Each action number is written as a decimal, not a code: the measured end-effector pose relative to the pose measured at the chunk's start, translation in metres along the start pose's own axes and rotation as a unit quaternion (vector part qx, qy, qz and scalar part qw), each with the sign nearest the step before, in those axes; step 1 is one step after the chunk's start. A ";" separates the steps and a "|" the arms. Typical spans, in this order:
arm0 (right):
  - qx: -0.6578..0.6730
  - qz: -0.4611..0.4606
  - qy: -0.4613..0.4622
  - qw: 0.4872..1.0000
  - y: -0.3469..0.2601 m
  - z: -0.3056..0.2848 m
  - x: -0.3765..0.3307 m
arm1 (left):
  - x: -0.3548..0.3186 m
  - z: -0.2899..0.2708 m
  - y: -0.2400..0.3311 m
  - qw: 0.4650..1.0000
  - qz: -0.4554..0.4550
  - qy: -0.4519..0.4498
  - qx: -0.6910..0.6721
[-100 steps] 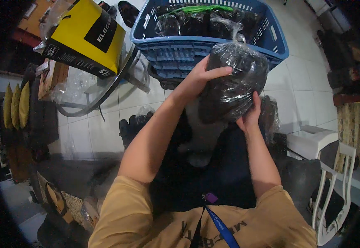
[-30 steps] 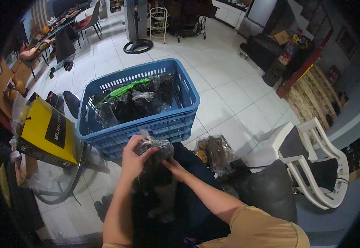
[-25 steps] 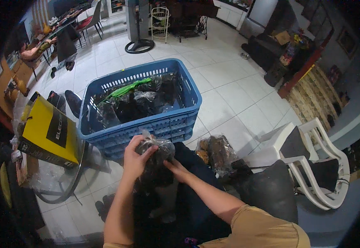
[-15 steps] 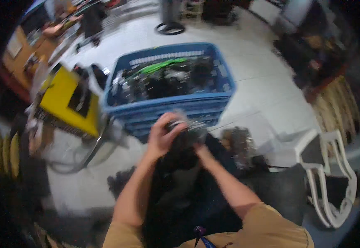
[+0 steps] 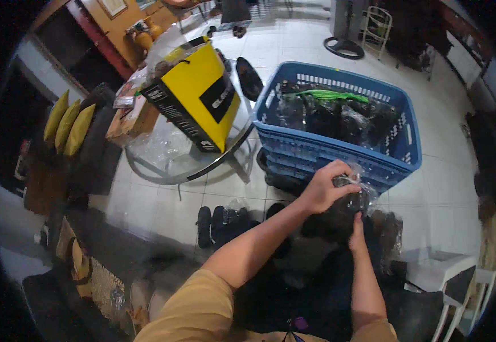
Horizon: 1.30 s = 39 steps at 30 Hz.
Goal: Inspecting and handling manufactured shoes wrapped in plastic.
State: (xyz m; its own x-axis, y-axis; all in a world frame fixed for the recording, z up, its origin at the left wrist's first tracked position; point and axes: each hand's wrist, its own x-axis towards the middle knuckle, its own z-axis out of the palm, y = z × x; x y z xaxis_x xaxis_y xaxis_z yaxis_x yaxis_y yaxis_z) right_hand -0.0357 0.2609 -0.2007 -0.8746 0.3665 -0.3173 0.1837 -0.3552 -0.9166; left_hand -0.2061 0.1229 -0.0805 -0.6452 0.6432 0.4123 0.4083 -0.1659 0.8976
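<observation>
In front of the blue basket I hold a dark item in a clear plastic bag. My left hand is closed over its top, with thumb and fingers curled round the crinkled plastic. Lower down, my right hand grips the bag's right side; its thumb shows and its other fingers are hidden behind the bag. What the dark item is I cannot make out. Just beyond my hands, the blue plastic basket holds several dark items in clear plastic, with a bright green strip lying across them.
A round glass table at the left bears a yellow and black box and loose clear plastic. Dark shoes stand on the tiled floor. A brown plastic-wrapped bundle and a white chair are at the right.
My view has swung left, so the basket and my hands now appear further right. Both hands keep hold of the plastic bag.
</observation>
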 end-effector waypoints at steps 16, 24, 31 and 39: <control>-0.133 -0.046 -0.019 0.990 -0.027 0.026 -0.011 | 0.002 -0.001 0.007 0.998 -0.030 -0.022 0.041; -0.130 -0.060 -0.029 0.989 -0.030 0.026 -0.013 | 0.003 -0.001 0.006 0.997 -0.026 -0.030 0.070; -0.137 -0.049 -0.040 0.988 -0.033 0.026 -0.012 | 0.004 -0.001 0.004 0.998 -0.027 -0.023 0.056; -0.139 -0.049 -0.049 0.988 -0.035 0.025 -0.013 | 0.004 0.000 0.004 0.997 -0.031 -0.033 0.054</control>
State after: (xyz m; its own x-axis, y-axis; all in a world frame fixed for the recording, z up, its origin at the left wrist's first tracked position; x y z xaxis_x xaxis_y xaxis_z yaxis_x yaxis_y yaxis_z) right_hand -0.0421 0.2469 -0.1580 -0.9308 0.2985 -0.2110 0.1998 -0.0679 -0.9775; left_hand -0.2071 0.1245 -0.0753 -0.6283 0.6986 0.3423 0.4391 -0.0448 0.8973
